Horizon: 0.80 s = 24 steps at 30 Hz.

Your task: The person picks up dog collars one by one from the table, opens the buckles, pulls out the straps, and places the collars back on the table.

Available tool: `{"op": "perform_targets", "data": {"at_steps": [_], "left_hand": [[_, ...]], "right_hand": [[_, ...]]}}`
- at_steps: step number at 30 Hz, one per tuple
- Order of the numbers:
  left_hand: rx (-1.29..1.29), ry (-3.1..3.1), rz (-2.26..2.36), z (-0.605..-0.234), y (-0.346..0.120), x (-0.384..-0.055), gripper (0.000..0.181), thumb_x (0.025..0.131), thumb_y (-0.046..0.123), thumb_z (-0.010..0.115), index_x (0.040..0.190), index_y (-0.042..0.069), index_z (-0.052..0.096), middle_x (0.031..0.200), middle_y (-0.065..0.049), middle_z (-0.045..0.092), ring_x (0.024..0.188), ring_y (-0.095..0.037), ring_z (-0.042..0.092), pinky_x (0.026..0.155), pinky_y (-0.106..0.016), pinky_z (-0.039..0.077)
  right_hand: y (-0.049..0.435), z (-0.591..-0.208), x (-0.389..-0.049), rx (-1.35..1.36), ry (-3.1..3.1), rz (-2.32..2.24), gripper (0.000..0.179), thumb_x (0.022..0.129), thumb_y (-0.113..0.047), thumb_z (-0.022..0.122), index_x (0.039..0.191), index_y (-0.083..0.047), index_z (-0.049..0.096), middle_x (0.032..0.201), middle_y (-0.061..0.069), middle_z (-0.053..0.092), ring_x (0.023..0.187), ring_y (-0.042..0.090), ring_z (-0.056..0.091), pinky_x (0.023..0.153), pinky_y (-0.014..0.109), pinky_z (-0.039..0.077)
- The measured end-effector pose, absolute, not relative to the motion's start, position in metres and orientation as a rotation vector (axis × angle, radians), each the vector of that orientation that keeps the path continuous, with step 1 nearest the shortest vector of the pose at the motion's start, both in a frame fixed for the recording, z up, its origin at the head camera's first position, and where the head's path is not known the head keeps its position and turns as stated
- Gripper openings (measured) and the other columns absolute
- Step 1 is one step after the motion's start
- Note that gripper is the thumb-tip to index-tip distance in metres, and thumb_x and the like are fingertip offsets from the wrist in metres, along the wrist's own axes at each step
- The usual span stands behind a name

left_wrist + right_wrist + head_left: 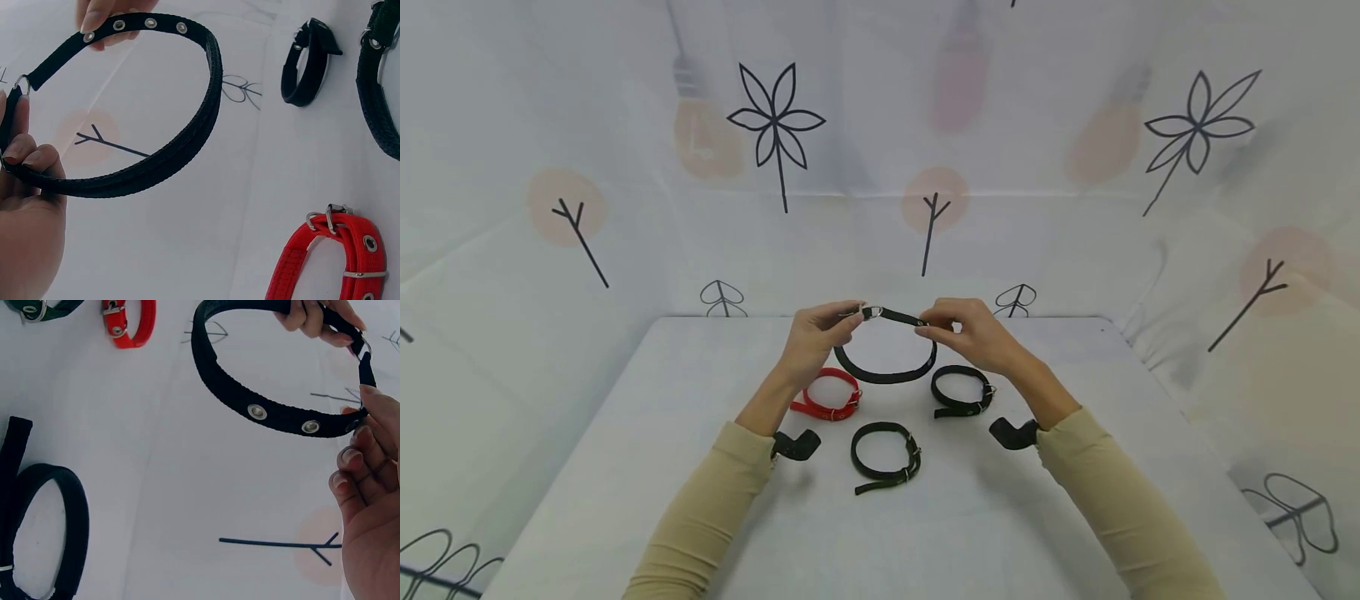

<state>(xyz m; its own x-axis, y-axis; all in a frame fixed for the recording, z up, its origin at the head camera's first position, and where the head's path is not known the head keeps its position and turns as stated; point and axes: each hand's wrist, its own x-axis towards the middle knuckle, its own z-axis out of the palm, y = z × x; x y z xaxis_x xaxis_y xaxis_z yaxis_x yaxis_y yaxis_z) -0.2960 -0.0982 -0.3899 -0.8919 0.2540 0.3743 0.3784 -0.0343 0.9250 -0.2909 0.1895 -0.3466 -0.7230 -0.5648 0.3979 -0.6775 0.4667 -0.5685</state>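
Observation:
Raised over the far part of the table, a black collar with metal eyelets hangs in a loop between both hands. My left hand grips it near the buckle end, beside a metal ring. On the other side my right hand pinches the eyelet-punched strap between thumb and fingers. Below the held collar lie a red collar at left, a black collar at right and a dark green collar nearer the front, each coiled in a ring.
A white cloth covers the table. Behind and beside it hangs a pale backdrop printed with flowers and twigs. Small black wrist cameras sit at the left cuff and right cuff, close over the table.

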Motion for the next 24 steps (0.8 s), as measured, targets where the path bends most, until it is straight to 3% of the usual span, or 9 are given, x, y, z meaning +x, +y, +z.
{"op": "perform_targets", "data": {"at_steps": [8, 13, 19, 24], "left_hand": [[-0.676, -2.085, -2.106, -0.393, -0.111, -0.3, 0.034, 0.098, 0.013, 0.072, 0.129, 0.001, 0.069, 0.113, 0.004, 0.073, 0.105, -0.017, 0.066, 0.092, -0.031, 0.056], [-0.685, -2.085, -2.099, -0.396, -0.124, -0.304, 0.034, 0.096, 0.008, 0.073, 0.129, -0.001, 0.068, 0.113, 0.001, 0.073, 0.109, -0.019, 0.067, 0.099, -0.03, 0.053], [-0.669, -2.089, -2.066, -0.4, -0.138, -0.306, 0.036, 0.095, 0.005, 0.073, 0.13, 0.001, 0.068, 0.111, 0.0, 0.073, 0.108, -0.019, 0.067, 0.101, -0.03, 0.051], [-0.603, -2.083, -2.027, -0.401, -0.142, -0.307, 0.031, 0.099, 0.003, 0.065, 0.13, 0.0, 0.067, 0.115, -0.004, 0.073, 0.101, -0.019, 0.065, 0.094, -0.025, 0.054]], "right_hand": [[0.199, -0.347, -0.292, 1.014, -2.585, 1.028, 0.013, 0.101, -0.023, 0.068, 0.107, -0.013, 0.074, 0.091, 0.0, 0.069, 0.082, 0.016, 0.058, 0.074, 0.037, 0.048], [0.211, -0.348, -0.292, 0.913, -2.602, 0.999, 0.018, 0.103, -0.025, 0.065, 0.111, -0.011, 0.073, 0.099, 0.001, 0.073, 0.088, 0.018, 0.065, 0.076, 0.041, 0.051], [0.228, -0.353, -0.295, 0.847, -2.599, 0.989, 0.022, 0.105, -0.025, 0.062, 0.114, -0.007, 0.072, 0.096, 0.005, 0.073, 0.087, 0.022, 0.069, 0.077, 0.044, 0.052], [0.239, -0.357, -0.298, 0.782, -2.599, 1.074, 0.025, 0.105, -0.026, 0.061, 0.115, -0.005, 0.07, 0.089, 0.004, 0.07, 0.08, 0.02, 0.067, 0.077, 0.038, 0.051]]}}
